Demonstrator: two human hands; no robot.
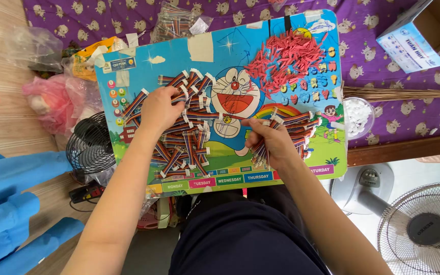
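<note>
Sorting striped ribbon-cable pieces (pixel 182 130) on cartoon lap board (pixel 281 168). Left hand (pixel 159 109) pressing spread fingers into loose pile; right hand (pixel 273 145) clenching gathered bundle (pixel 294 127). Judging next move: pinching one piece from pile, aligning ends, adding to bundle.

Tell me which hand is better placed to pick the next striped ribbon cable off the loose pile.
Left. The left hand already rests on the loose pile of striped ribbon cables, while the right hand is full, gripping a gathered bundle of cables beside the pile.
</note>
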